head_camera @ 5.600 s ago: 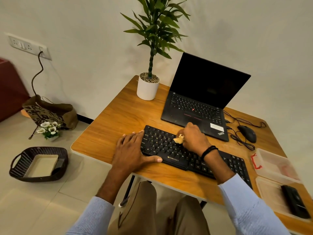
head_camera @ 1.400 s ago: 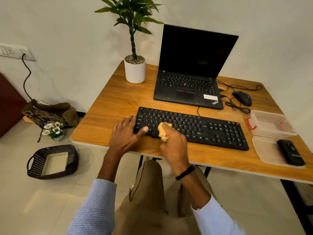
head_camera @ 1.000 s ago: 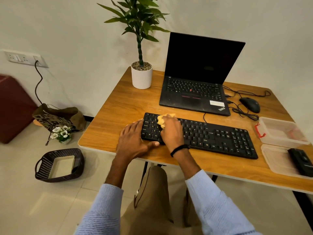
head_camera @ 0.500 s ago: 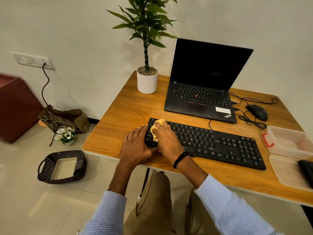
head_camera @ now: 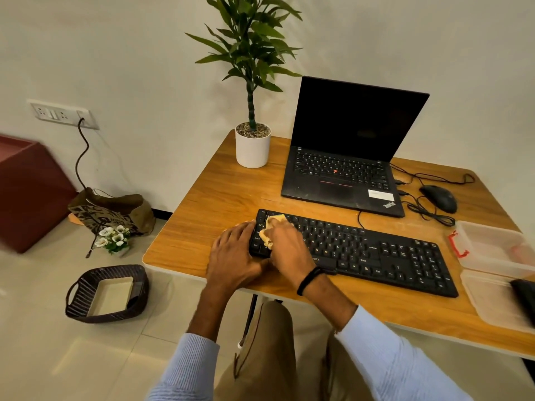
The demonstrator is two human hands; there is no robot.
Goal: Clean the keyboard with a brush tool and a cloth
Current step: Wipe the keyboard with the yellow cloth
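Two hands at the keyboard's left end: right hand bunched round the yellow cloth on the corner keys, left hand flat, bracing that edge. Scrub too hard and a keycap could snag, or it skids into the laptop behind it.
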